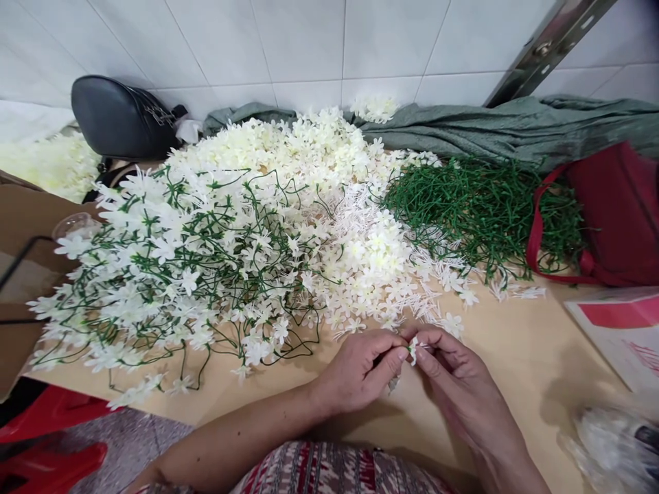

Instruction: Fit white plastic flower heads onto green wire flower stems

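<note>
My left hand (357, 370) and my right hand (456, 377) meet near the front of the table, fingertips almost touching. Between them is a small white artificial flower (412, 350) with a bit of green at its base. The left thumb and forefinger pinch its green end, while the right fingers close on the white petals. Just beyond my hands lie loose white blossoms (378, 254) and thin white stamens (355, 213). To the left spreads a heap of white flowers on green stems (206, 240). Bare green stems (473, 206) form a pile at the right.
A black bag (121, 120) stands at the back left, and a red bag (615, 213) at the right. Green cloth (494, 130) runs along the tiled wall. A cardboard box (20, 267) borders the left side. Clear plastic wrapping (607, 439) lies at the front right.
</note>
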`<state>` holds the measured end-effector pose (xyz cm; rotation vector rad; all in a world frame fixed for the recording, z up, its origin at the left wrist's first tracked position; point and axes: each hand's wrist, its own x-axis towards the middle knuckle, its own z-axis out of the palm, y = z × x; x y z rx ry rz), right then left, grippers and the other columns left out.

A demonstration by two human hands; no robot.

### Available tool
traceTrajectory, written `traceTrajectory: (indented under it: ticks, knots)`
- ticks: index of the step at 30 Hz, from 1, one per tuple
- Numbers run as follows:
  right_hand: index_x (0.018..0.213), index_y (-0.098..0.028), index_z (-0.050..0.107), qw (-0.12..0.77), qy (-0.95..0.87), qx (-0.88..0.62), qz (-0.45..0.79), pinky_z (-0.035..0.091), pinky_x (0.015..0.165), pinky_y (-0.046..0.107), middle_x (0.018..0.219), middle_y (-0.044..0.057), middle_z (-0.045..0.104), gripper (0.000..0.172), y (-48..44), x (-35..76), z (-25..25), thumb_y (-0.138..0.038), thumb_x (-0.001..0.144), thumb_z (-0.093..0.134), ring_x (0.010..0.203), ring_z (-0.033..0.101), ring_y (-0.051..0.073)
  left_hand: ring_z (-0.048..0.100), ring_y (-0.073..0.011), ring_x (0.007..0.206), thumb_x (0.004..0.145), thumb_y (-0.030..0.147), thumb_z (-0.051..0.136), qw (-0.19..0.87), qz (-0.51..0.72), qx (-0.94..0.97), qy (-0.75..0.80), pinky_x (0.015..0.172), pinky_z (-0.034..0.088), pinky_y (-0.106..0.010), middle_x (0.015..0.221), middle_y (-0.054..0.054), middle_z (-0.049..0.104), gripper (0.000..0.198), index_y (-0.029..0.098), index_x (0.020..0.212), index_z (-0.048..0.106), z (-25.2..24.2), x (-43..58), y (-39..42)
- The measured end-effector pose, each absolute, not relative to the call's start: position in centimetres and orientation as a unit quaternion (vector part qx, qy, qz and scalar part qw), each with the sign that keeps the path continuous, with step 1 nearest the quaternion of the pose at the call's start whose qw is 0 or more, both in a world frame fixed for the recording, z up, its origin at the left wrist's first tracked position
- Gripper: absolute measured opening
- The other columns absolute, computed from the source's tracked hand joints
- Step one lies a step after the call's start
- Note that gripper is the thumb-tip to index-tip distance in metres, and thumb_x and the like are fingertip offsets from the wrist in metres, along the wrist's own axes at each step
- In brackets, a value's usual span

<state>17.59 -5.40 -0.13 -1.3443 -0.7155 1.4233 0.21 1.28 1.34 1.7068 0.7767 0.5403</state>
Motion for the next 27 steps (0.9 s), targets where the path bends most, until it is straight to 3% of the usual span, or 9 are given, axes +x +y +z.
traceTrajectory:
  ticks: [10, 27]
  knots:
    - [0.086, -0.028, 0.075, 0.505, -0.293, -0.551, 0.596, 0.052, 0.089, 0.028, 0.105, 0.004, 0.070, 0.014, -5.59, 17.65, -0.28, -0.041, 0.086, 0.081, 0.101, 0.063, 0.020, 0.060, -0.0140, 0.070, 0.109, 0.041, 0.039, 0.571, 0.234, 0.716, 0.325, 0.070, 0.047, -0.027, 0.073, -0.003, 0.064, 0.040, 0.019, 0.081, 0.058, 1.21, 0.02, 1.17]
    - [0.075, -0.025, 0.075, 0.504, -0.288, -0.557, 0.594, 0.052, 0.078, 0.024, 0.097, 0.003, 0.068, 0.020, -5.18, 17.75, -0.19, -0.042, 0.080, 0.086, 0.089, 0.064, 0.016, 0.059, -0.0143, 0.071, 0.110, 0.040, 0.036, 0.559, 0.214, 0.745, 0.295, 0.072, 0.045, -0.026, 0.074, -0.002, 0.062, 0.040, 0.019, 0.084, 0.057, 0.90, -0.33, 1.60]
